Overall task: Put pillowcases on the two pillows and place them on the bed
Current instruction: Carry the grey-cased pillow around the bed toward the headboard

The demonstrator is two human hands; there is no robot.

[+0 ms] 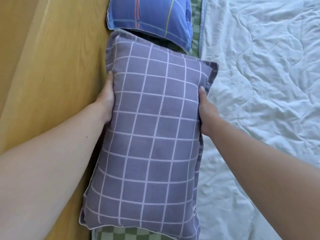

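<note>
Head view: 2 hands hold the purple grid-patterned pillow (150, 122) by its long sides, left hand (106, 99) against the wooden headboard (57, 70) side, right hand (206, 111) on the quilt side; how their fingers curl underneath is hidden. It lies on the green checked sheet (128, 233), touching a blue pillow (149, 16) beyond, beside the white quilt (263, 80).

Wooden headboard (57, 70) crowds the left; white quilt (259, 84) lies open right.
</note>
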